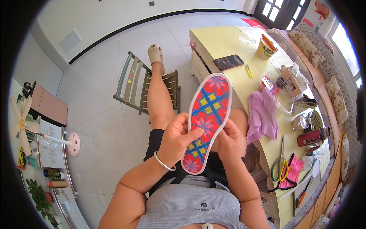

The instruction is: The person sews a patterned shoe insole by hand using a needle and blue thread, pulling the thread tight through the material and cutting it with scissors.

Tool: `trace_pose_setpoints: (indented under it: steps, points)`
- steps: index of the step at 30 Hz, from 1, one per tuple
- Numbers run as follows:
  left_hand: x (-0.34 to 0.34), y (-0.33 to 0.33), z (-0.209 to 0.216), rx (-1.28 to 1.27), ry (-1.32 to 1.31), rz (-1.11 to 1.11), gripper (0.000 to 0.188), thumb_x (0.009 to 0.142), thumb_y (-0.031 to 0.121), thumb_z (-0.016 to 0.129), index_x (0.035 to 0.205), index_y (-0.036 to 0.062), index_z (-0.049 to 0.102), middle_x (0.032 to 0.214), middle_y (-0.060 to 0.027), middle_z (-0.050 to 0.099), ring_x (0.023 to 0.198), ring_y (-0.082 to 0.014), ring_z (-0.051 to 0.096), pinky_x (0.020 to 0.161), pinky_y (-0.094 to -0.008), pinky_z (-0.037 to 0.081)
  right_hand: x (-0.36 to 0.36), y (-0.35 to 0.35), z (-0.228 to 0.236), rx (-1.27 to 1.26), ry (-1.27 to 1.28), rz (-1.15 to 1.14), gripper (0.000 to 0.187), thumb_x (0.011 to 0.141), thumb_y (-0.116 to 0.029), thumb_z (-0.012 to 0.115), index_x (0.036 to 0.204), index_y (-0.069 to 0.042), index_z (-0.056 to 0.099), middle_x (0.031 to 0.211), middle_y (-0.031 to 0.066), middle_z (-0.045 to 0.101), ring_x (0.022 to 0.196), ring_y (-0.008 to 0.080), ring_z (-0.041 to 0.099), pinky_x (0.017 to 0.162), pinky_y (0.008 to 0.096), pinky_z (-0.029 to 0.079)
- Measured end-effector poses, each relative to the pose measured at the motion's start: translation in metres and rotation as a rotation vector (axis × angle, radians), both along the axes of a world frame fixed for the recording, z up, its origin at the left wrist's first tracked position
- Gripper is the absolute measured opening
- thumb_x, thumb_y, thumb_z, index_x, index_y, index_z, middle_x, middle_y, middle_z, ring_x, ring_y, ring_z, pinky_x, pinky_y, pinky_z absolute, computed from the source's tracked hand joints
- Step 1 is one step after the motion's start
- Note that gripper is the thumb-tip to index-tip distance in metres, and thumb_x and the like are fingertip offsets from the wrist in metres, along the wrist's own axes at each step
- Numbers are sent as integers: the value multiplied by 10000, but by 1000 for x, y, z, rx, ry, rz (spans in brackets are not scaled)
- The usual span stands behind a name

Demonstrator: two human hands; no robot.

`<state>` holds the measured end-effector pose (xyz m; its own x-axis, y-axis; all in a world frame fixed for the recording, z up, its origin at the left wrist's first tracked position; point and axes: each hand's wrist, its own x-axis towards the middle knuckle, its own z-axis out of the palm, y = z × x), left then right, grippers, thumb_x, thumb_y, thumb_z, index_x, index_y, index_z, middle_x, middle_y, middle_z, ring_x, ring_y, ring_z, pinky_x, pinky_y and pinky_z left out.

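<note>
An embroidered insole (207,114) with a white edge, red flowers and blue and yellow diamonds is held upright before my body. My left hand (179,135) grips its left side, the thumb lying across the patterned face and the other fingers behind. A white bangle (164,162) circles my left wrist. On the opposite side, my right hand (230,139) pinches the edge, its fingers partly hidden behind the insole. To the right, a lilac cloth (263,114) hangs over the edge of the pale yellow table (213,42).
A phone (228,62), yellow thread snips (249,70), a paper tub (266,49), green-and-yellow-handled scissors (280,166), a glass jar (300,122) and a dark red flask (313,136) crowd the table. My leg stretches over a folding chair (146,84). A standing fan (26,124) is at left.
</note>
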<state>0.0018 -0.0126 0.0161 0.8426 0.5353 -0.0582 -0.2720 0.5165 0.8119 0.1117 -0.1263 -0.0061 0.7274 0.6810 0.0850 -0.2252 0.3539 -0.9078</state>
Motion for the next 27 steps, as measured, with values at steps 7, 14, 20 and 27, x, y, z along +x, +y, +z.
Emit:
trace_pose_setpoints:
  steps: [7,14,20,27]
  points:
    - [3,-7,-11,176,69,-1,219,841,6,676,1032,-30,575,955,-78,684,823,-97,648,746,-245,539,-1,-6,27,-244,-1339,-516,164,671,-7,714,816,-81,696,1013,101,636,969,285,545,832,356,439]
    - [4,2,-40,825,306,183,141,790,37,713,903,-19,650,775,-34,662,661,-66,574,605,-227,475,-10,-22,40,184,-1029,-95,90,845,27,583,928,1,562,917,155,655,754,290,617,672,379,511]
    - [1,88,-60,1358,587,767,140,777,113,651,751,8,563,697,-177,547,647,-368,532,584,-424,421,92,-142,62,528,-110,-461,59,951,-93,543,971,-48,510,796,11,458,626,81,350,521,213,340]
    - [-13,113,-39,822,467,690,135,769,32,663,893,-19,645,769,-86,670,639,-141,614,615,-289,495,162,-265,47,447,-278,-1253,155,883,-63,639,1015,10,601,781,65,540,630,122,449,536,238,388]
